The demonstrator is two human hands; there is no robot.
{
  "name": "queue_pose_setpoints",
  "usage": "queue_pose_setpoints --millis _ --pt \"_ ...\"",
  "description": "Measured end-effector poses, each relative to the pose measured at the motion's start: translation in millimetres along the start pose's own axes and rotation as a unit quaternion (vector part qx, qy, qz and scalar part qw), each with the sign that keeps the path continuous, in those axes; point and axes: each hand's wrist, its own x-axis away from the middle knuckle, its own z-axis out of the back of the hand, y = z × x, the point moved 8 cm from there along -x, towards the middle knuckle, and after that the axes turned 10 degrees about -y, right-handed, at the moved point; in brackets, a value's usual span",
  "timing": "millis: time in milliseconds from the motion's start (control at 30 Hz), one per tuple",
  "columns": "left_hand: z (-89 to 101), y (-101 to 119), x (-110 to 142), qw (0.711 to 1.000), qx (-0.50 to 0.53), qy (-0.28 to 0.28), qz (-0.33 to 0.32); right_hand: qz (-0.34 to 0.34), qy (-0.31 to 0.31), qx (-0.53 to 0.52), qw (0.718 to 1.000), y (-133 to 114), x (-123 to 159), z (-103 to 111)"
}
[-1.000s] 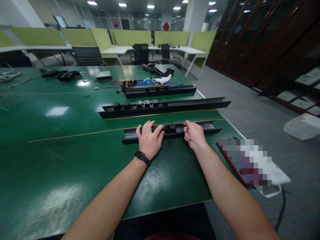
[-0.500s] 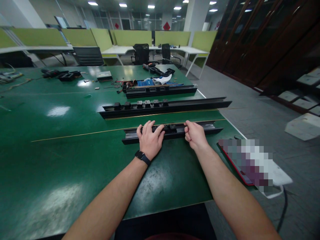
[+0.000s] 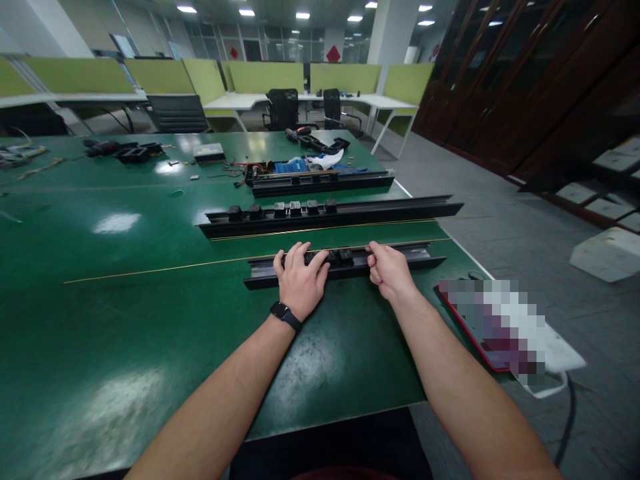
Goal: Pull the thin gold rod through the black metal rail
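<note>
A short black channel rail lies across the green table in front of me, with several small black blocks inside its groove. My left hand, a dark watch on its wrist, reaches over the rail's left half. Its bent, spread fingers rest on the rail and partly cover the blocks. My right hand is closed in a pinch at the rail's right half, fingertips near the far edge. What it pinches is hidden. Just behind the rail runs a thin yellow strip, which passes close to those fingertips.
A longer black rail carrying several blocks lies farther back. Beyond it are another rail, blue parts and a white box. A blurred, red-edged device lies at the table's right edge.
My right hand has shifted very slightly left along the rail, still pinched. My left hand and the rail have stayed in place.
</note>
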Motion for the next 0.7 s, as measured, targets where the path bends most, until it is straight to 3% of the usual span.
queue_pose_setpoints --millis 700 --pt "-1.0 -0.9 -0.1 1.0 0.004 -0.003 0.004 -0.002 0.014 -0.012 1.0 2.4 -1.6 4.2"
